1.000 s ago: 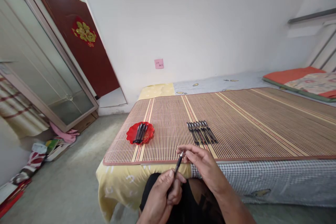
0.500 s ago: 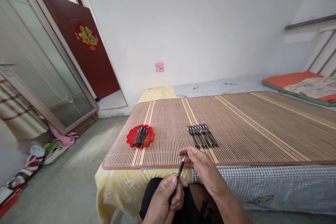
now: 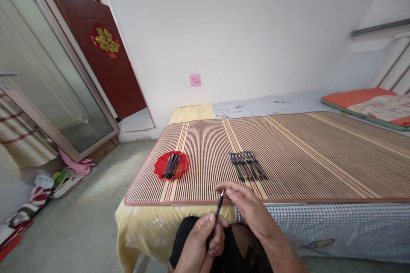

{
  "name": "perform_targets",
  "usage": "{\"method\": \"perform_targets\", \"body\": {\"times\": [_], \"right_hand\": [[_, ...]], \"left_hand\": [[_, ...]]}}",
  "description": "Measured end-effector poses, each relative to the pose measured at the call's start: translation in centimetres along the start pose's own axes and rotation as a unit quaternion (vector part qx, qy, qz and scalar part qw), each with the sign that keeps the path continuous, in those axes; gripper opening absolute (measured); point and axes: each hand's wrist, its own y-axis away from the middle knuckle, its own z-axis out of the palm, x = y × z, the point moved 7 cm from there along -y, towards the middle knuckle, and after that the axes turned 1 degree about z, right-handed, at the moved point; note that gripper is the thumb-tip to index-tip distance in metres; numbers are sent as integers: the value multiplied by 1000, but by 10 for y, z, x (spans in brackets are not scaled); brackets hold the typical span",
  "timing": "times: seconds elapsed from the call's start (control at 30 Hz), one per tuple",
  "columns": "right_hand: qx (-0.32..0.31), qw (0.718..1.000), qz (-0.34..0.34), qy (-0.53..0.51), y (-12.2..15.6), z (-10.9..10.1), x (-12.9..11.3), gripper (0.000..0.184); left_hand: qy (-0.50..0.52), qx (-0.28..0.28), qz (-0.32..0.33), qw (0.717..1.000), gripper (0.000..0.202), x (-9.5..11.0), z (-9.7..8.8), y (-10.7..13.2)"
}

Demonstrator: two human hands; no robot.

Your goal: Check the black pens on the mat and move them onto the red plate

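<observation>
In the head view my left hand [image 3: 206, 234] is closed around a black pen [image 3: 220, 204], which points up and away with its silver tip bare. My right hand [image 3: 245, 202] is at the tip, its fingers bent loosely over it and the thumb just to its right. Whether those fingers touch the tip, I cannot tell. Beyond my right hand, several black pens [image 3: 247, 165] lie side by side on the striped mat [image 3: 205, 149]. A red scalloped plate [image 3: 158, 165] to the left holds several more dark pens [image 3: 171, 165].
The mat covers a bed with a yellow and checked sheet [image 3: 150, 226]. Folded orange bedding [image 3: 355, 94] lies at the far right. A pink note [image 3: 195, 80] is stuck on the white wall. Left are a glass door [image 3: 57, 64] and clutter [image 3: 45, 183] on the floor.
My right thumb and fingers have drawn slightly closer to the pen tip. My left hand keeps its grip on the pen. The plate and the row of pens are unchanged.
</observation>
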Motion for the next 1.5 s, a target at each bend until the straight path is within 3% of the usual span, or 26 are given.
{"method": "perform_targets", "body": {"times": [0.1,0.23,0.37,0.6,0.87,1.1,1.3,1.43,1.5], "right_hand": [[3,1000,-9,11,-3,2,-3,28],[29,1000,-3,11,-9,-1,6,35],[9,1000,12,-11,-11,-1,18,41],[11,1000,12,-2,-16,0,18,27],[-4,999,34,13,-22,0,33,32],[2,999,40,17,-31,-3,43,36],[11,998,47,29,-37,-2,55,40],[-8,996,36,83,-49,-8,61,44],[17,978,23,208,-65,-27,63,44]], "left_hand": [[-6,4,-3,1000,37,0,-2,-1],[-22,25,-4,999,38,0,-7,-4],[-16,40,-9,999,39,0,-11,-6],[-4,46,-20,999,39,-6,-20,-12],[24,60,-30,997,39,-19,-38,-19],[87,76,-94,989,52,-34,-54,-21],[86,97,-103,986,42,-42,-74,-25],[103,115,-114,981,40,-46,-93,-26],[119,113,-114,980,40,-48,-101,-27]]}}
